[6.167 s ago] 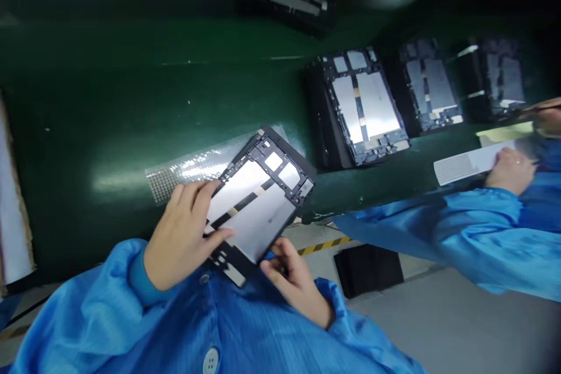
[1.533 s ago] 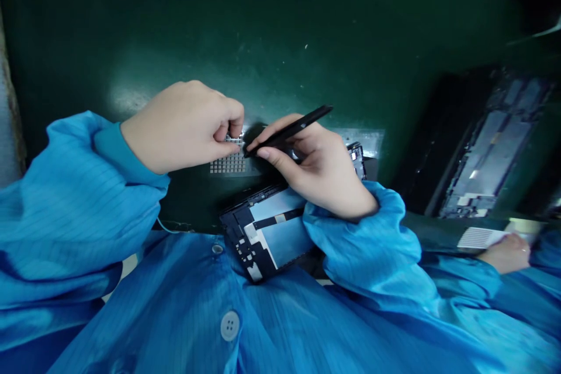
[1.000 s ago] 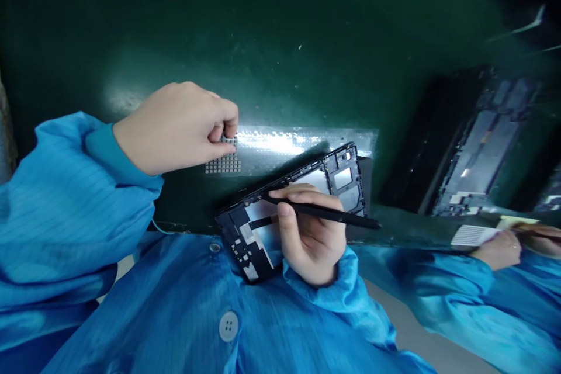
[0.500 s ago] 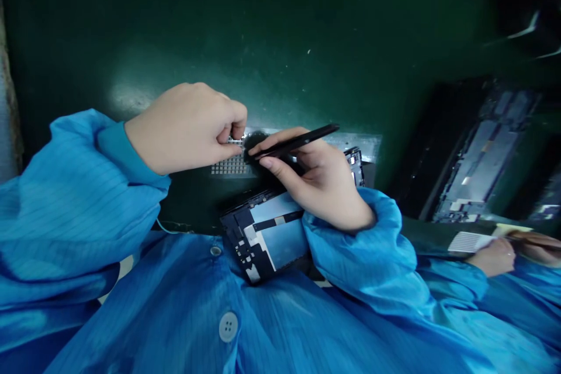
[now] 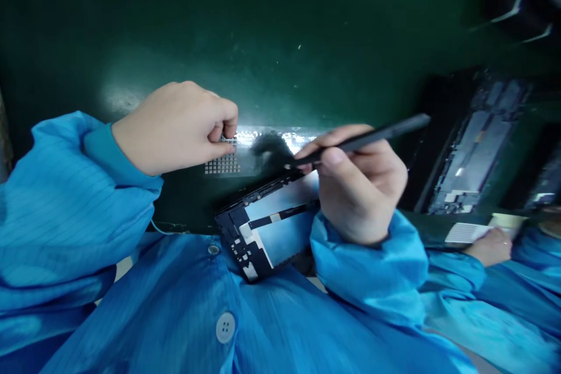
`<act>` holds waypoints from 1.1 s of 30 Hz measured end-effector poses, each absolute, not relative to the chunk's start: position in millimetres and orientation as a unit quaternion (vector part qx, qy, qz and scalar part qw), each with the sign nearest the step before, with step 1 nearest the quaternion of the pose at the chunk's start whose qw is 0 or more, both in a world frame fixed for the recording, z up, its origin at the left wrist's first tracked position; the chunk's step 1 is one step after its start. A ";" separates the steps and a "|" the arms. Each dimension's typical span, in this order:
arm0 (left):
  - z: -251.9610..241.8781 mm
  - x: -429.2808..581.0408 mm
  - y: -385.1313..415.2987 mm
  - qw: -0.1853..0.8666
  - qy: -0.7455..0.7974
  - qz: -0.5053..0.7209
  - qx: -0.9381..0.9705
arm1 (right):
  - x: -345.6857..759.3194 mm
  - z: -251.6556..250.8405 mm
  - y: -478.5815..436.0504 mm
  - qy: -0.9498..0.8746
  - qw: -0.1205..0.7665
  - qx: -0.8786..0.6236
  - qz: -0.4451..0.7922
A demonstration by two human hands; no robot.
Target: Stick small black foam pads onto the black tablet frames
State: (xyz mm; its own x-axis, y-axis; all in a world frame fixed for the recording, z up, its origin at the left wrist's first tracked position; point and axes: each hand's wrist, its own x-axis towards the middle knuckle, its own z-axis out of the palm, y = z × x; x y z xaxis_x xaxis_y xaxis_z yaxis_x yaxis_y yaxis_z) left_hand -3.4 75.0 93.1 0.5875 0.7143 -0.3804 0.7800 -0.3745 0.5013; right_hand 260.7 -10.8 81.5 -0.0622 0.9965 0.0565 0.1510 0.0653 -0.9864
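Note:
My left hand (image 5: 179,125) pinches the edge of a clear sheet (image 5: 249,155) that carries rows of small square pieces (image 5: 221,163). In my right hand (image 5: 362,181) is a black pen-like tool (image 5: 368,137), gripped between thumb and fingers, its tip pointing left above the edge of an opened device. That device (image 5: 280,242), with light blue panels and dark circuitry, lies tilted at the table's front edge against my smock. My right hand and sleeve hide its right part.
More opened devices (image 5: 468,158) in black holders stand on the green table (image 5: 272,6) at the right. Beyond my right sleeve, another person's hand (image 5: 493,245) is beside a white striped sheet (image 5: 467,232). Dark objects sit at the upper right.
My right hand has moved right with the black tool, away from my left hand and the small pieces. My left hand keeps its pinch. The view has shifted slightly.

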 end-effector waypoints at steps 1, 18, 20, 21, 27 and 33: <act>92.2 -3.5 75.2 0.333 0.453 -0.048 0.825 | 264.0 79.9 -20.9 -0.538 0.508 -0.531 0.414; 83.9 -9.3 75.9 0.340 0.461 -0.016 0.819 | 286.6 79.5 -54.1 -0.638 0.402 -0.606 0.255; 89.0 -6.8 75.8 0.330 0.464 -0.037 0.821 | 280.1 94.7 -40.2 -0.655 0.381 -0.588 0.283; 91.4 -5.6 75.9 0.328 0.466 -0.049 0.821 | 274.7 100.3 -31.0 -0.673 0.363 -0.564 0.311; 96.1 -3.7 76.0 0.325 0.464 -0.079 0.820 | 242.8 93.3 12.0 -0.741 0.212 -0.445 0.456; 91.9 -7.5 74.6 0.322 0.431 -0.028 0.843 | 245.9 84.2 11.2 -0.729 0.227 -0.458 0.456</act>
